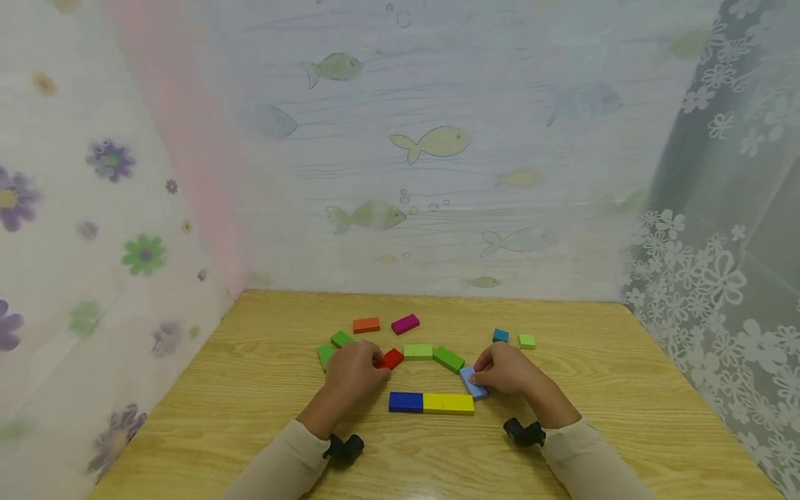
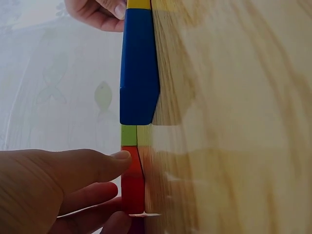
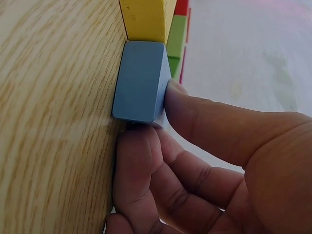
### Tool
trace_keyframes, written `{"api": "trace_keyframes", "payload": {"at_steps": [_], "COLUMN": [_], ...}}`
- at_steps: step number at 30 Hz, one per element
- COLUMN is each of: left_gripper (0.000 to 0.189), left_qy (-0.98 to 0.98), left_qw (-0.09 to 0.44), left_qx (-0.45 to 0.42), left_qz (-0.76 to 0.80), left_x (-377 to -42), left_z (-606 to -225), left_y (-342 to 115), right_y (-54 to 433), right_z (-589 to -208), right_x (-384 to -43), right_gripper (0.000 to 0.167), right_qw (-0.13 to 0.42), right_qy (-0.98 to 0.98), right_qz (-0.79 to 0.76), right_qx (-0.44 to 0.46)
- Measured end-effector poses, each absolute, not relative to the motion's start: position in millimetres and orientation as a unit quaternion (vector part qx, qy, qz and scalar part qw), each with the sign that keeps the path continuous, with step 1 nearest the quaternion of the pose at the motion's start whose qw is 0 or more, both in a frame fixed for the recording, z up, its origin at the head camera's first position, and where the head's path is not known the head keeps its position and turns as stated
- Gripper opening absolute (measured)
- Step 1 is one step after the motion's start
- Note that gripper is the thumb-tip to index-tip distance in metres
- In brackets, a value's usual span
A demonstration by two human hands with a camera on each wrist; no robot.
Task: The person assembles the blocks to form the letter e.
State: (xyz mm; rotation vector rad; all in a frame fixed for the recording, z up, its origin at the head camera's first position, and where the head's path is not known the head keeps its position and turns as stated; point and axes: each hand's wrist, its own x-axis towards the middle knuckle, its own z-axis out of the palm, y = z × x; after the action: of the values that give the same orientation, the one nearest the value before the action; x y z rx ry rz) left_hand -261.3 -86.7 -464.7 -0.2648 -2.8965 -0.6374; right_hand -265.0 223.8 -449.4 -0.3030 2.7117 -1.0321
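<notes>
My left hand (image 1: 353, 371) pinches a red block (image 1: 392, 360) at its left end; in the left wrist view the thumb lies on the red block (image 2: 132, 195), with fingers curled beside it. On the other side, my right hand (image 1: 509, 371) holds a light blue block (image 1: 473, 390) flat on the table between thumb and fingers. A light green block (image 1: 418, 353) and a green block (image 1: 448, 359) lie between these two, forming an arch. Below the arch, a dark blue block (image 1: 406, 403) and a yellow block (image 1: 448, 404) lie end to end.
Beyond the hands lie an orange block (image 1: 366, 325), a magenta block (image 1: 405, 323), a small blue block (image 1: 501, 335) and a small lime block (image 1: 526, 341). Two green blocks (image 1: 325, 357) sit behind the left hand. A patterned curtain (image 1: 437, 229) hangs behind the wooden table (image 1: 250, 417).
</notes>
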Motion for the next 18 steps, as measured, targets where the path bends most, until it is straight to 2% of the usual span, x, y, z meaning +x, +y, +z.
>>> {"api": "trace_keyframes", "payload": {"at_steps": [10,18], "left_gripper": [0.032,0.026], "left_qy": [-0.966,-0.967], "left_qw": [0.082,0.058], "left_qx": [-0.11,-0.107], "left_qz": [-0.218,-0.222], "left_x": [-287,-318], "left_z": [-448,-442], "left_y": [-75,-64], "right_y": [224,224], "right_z": [-452,-451], "right_x": [-265,-264], "right_gripper": [0.015,0.016], "right_qw": [0.115,0.111], "right_qy": [0.923,0.923], "right_qz": [-0.352,-0.355], "right_qx": [-0.103,-0.103]}}
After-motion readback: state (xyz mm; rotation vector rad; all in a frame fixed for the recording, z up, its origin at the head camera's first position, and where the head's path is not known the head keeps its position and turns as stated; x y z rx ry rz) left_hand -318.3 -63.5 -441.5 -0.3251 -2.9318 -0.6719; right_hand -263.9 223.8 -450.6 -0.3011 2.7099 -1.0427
